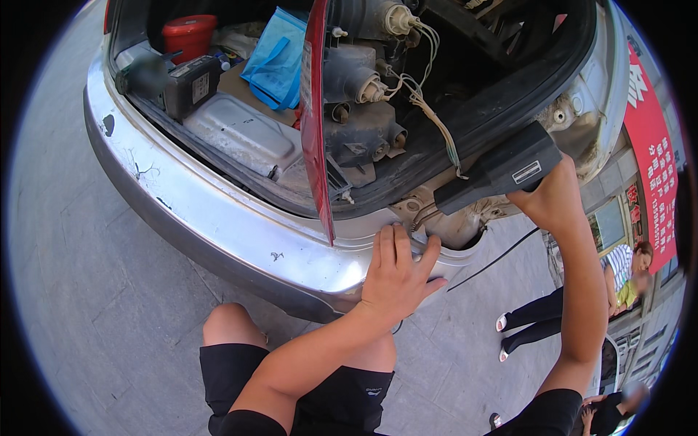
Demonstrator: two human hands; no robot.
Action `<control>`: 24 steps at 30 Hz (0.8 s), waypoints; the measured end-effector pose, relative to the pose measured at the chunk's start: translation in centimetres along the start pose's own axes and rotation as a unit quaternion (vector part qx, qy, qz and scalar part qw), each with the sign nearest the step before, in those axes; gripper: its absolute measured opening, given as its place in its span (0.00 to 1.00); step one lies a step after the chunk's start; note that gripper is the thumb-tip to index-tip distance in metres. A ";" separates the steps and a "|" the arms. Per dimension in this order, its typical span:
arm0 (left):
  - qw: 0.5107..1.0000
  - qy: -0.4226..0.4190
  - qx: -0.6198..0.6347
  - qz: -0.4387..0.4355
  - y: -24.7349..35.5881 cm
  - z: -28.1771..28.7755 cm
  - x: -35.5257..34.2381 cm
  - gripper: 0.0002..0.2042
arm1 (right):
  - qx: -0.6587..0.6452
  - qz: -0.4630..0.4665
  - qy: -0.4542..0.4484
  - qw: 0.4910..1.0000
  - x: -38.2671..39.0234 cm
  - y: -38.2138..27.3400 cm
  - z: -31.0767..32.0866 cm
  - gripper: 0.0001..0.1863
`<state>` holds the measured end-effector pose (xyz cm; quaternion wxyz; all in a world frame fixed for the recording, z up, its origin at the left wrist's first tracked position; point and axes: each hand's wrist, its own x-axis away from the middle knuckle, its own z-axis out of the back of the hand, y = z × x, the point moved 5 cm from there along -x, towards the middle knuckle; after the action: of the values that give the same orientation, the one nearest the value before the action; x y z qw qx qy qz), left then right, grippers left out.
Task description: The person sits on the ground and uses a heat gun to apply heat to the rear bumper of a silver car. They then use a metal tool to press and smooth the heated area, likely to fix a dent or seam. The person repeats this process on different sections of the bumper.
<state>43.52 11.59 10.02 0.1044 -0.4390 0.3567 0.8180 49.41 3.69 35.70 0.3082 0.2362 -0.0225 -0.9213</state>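
**Steady Support, Careful Aim**

The right hand [549, 192] wraps firmly around a black gun-shaped tool [502, 171]; its two metal prongs [427, 217] reach down and left of that grip toward the silver bumper [240, 232]. Whether they touch it, I cannot tell. The left hand [398, 280] grips nothing, fingers spread on the bumper just below the prongs. Good control likely calls for a slow right wrist and left fingertips well back from those tips, which may be hot. Wiring [436, 123] from the tail-light unit [315, 123] hangs beside the tool's barrel and could snag. The black cable [494, 261], below the right hand, wants slack.
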 end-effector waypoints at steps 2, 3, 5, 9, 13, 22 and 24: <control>1.000 0.000 -0.001 0.000 0.0 0.0 0.0 0.38 | -0.001 -0.004 -0.001 1.000 0.0 0.0 0.0 0.19; 1.000 0.000 -0.001 0.000 0.0 0.1 0.0 0.38 | -0.002 -0.004 0.000 1.000 0.0 0.0 0.0 0.19; 1.000 0.002 -0.002 0.000 0.0 0.0 0.0 0.38 | -0.006 -0.007 0.000 1.000 0.1 0.1 0.0 0.19; 1.000 0.002 -0.004 0.001 0.0 0.0 0.0 0.38 | -0.006 -0.012 -0.001 1.000 0.1 0.1 -0.1 0.18; 1.000 0.001 -0.001 0.001 0.0 0.1 0.0 0.38 | -0.003 -0.011 -0.003 1.000 0.1 0.2 -0.2 0.18; 1.000 0.001 -0.002 0.002 0.0 0.0 -0.1 0.38 | 0.001 -0.019 -0.009 1.000 0.0 0.1 -0.1 0.18; 1.000 0.000 -0.002 0.002 0.0 0.0 0.0 0.38 | -0.002 -0.011 -0.008 1.000 0.0 0.1 -0.1 0.18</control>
<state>43.52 11.60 10.07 0.1014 -0.4387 0.3562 0.8188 49.51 3.63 35.62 0.2984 0.2283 -0.0207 -0.9265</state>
